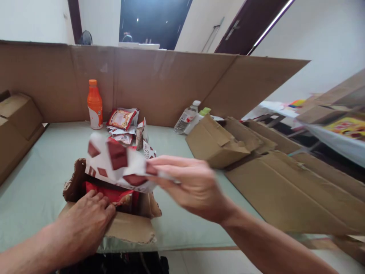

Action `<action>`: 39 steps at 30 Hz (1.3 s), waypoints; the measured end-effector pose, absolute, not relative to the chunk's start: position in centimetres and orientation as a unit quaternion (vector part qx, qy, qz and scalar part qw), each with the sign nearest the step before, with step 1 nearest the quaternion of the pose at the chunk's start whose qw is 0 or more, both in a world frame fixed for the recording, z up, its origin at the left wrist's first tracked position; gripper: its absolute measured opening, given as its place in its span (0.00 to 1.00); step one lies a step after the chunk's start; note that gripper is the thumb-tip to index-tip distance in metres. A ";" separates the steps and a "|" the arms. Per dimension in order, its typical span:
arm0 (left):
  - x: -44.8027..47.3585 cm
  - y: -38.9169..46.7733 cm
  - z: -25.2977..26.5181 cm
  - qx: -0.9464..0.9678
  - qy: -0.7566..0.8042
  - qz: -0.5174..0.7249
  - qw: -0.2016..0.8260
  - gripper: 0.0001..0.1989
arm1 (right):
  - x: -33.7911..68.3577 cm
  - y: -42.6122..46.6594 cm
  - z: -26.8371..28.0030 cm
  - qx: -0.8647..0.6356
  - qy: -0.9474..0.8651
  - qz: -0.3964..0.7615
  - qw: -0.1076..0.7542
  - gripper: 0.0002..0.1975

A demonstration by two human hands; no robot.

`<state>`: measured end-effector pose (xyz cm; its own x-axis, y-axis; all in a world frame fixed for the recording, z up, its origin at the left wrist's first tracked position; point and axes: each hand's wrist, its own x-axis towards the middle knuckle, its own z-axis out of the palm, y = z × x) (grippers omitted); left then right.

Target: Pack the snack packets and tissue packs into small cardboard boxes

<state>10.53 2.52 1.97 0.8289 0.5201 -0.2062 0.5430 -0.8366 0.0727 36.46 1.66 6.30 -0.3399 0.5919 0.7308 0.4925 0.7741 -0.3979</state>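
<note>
My right hand (189, 184) pinches the end of a white snack packet (114, 161) printed with dark red-brown squares. The packet is tilted and blurred, held above an open cardboard box (129, 226) with torn edges. Inside the box lies a red snack packet (114, 194), partly covered by the white one. My left hand (87, 217) grips over the box's near left edge. Its fingers are bent together, the tips touching the red packet; the thumb is hidden. Behind the box is a pile of snack packets (122, 120), with another white packet (148, 150) in front of it.
An orange bottle (94, 106) stands near the cardboard screen (139, 80). Right of it lean a clear bottle (186, 118) and a green-capped bottle (198, 120). Cardboard boxes (285, 190) line the right side of the pale green tabletop (59, 146); another box (21, 121) is left.
</note>
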 end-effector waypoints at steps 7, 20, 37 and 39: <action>9.9 1.7 2.2 0.943 0.303 -0.090 0.101 0.24 | 31.4 5.1 4.9 -0.450 -0.885 0.078 -0.094 0.10; 9.2 3.4 4.0 0.931 0.337 -0.034 0.136 0.36 | 29.0 6.9 6.2 -0.377 -0.906 0.082 -0.174 0.15; 10.8 5.6 7.3 0.906 0.326 -0.206 0.174 0.37 | 41.6 17.1 -1.1 -0.504 -0.863 -0.033 -0.029 0.13; 11.1 5.4 7.7 0.905 0.329 -0.206 0.173 0.32 | 42.1 17.0 -2.1 -0.501 -0.865 -0.027 -0.026 0.09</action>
